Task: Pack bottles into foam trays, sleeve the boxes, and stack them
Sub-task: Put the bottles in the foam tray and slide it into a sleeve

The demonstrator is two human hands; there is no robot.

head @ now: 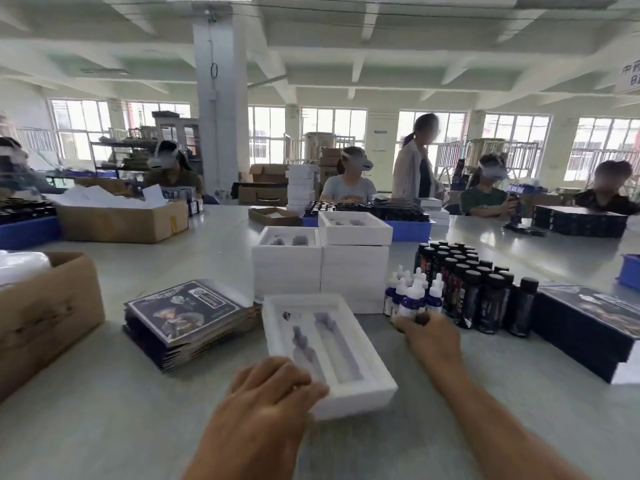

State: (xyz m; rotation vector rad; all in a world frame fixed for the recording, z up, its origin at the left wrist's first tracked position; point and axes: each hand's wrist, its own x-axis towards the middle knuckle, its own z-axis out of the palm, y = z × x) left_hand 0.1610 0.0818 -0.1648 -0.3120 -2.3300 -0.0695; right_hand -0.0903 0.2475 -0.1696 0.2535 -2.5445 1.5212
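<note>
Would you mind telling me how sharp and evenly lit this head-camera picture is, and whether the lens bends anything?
Head view: soft throughout, with motion smear on the left hand and the tray edge beside it; the right hand at the dropper bottles is blurred too. The windows are blown out, while the table shows only faint shadows. Wide-angle distortion bows lines near the frame edges.

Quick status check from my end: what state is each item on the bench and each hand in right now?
foam tray: on the table, both slots empty.
left hand: resting on the tray's near left corner, fingers fairly straight.
right hand: at the base of the dropper bottles, grip unclear.
dropper bottles: upright, capped, clustered.
dark bottles: upright, capped, in rows.
printed sleeves: flat, stacked.
tray stacks: two piles, top trays empty.
</note>
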